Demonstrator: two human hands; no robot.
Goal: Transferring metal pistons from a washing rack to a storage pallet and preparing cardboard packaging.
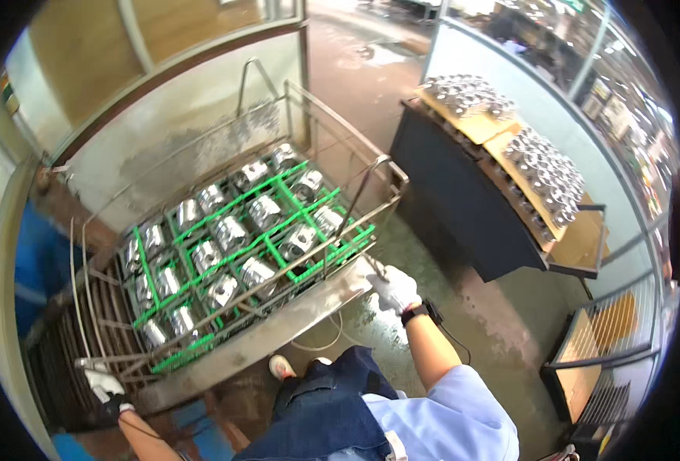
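In front of me stands a metal wire-sided rack (251,323), tilted across the view. Inside it, silver pistons (232,233) sit in rows between green-coated dividers (267,244). My left hand (103,384), in a white glove, closes on the rack's near left corner. At the near right corner my right hand (395,292), also in a white glove, grips the end of the frame, its fingertips partly hidden. A dark band with a small black device circles my right wrist, and a cable hangs from it.
To the right, a dark bench (463,192) carries many shiny metal parts on brown boards. A wire shelf unit (597,361) stands at the lower right. A white panel wall (201,138) lies behind the rack. The floor (478,323) is partly wet.
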